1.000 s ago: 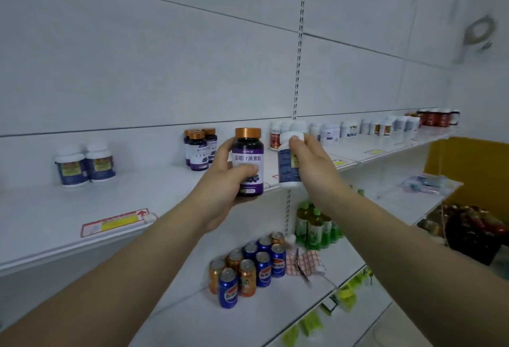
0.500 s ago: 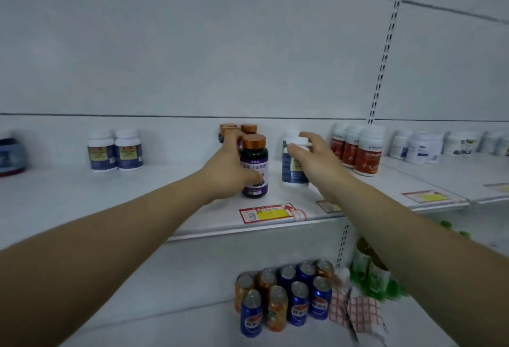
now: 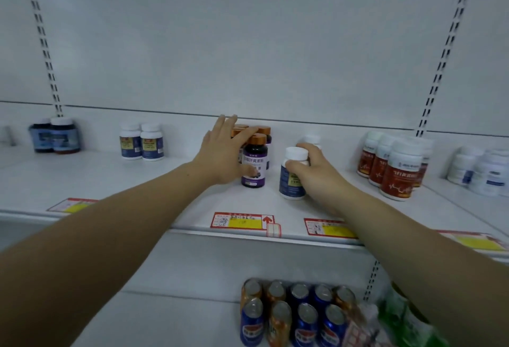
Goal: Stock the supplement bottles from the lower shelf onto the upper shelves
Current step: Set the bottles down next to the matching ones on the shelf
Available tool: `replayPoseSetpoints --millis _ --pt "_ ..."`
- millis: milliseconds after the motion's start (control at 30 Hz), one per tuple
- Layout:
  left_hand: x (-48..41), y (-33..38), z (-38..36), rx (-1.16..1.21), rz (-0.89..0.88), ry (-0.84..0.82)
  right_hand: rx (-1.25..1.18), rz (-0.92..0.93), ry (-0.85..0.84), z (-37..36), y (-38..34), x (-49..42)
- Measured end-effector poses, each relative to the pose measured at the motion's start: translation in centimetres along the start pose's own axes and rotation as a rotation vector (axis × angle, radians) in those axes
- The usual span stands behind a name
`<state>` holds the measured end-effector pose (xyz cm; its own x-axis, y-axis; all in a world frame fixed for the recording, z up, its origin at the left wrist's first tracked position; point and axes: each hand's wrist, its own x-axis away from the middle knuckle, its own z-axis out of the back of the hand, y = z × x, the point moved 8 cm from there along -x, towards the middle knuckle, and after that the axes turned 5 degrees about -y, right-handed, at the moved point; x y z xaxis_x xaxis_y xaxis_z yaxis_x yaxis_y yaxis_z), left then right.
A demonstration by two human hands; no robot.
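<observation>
Upper shelf (image 3: 137, 189): left hand (image 3: 223, 154) spread against purple bottle (image 3: 254, 165); right hand (image 3: 314, 173) grips white bottle (image 3: 292, 181).

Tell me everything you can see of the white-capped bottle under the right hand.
The white-capped bottle is white, plastic-looking, with a round cap and a dark blue label bearing a yellow patch. It stands upright on the upper shelf, right of the copper-capped purple bottles. The right hand curls round it from the right, thumb below the cap. A similar bottle stands just behind.
</observation>
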<state>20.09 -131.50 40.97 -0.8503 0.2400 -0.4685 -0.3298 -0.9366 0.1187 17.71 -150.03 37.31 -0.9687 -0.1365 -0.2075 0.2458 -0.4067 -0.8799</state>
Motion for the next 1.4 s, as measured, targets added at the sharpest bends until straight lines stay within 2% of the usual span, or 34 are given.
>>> replayPoseSetpoints --millis 267,467,633,767,867,1100,1267,1400 --pt "-2.2 -0.4 -1.8 0.146 0.040 -0.075 -0.044 0.022 -0.028 0.0 0.0 0.0" --pt "-2.6 -0.2 -2.0 0.047 0.079 0.000 -0.047 0.016 -0.018 0.0 0.1 -0.4" --pt "-2.8 0.4 -2.4 -0.020 0.114 -0.014 -0.003 0.008 -0.008 -0.2 0.0 -0.6" --pt "-2.0 -0.3 -1.4 0.055 0.137 -0.022 -0.029 0.040 0.035 0.6 -1.2 -1.0" --pt "0.5 -2.5 -0.2 0.135 0.221 -0.050 -0.045 0.081 0.038 0.1 -3.3 -1.6" --pt "10.0 -12.7 2.1 0.108 0.468 -0.407 -0.092 0.156 -0.171 -9.5 -9.1 -1.9" --pt "14.6 -22.0 4.8 0.044 0.531 -0.466 -0.103 0.135 -0.264 -19.2 -11.9 -2.9" --pt "15.7 -28.3 5.5 0.000 0.499 -0.517 -0.111 0.112 -0.265 -26.2 -13.4 -4.4"
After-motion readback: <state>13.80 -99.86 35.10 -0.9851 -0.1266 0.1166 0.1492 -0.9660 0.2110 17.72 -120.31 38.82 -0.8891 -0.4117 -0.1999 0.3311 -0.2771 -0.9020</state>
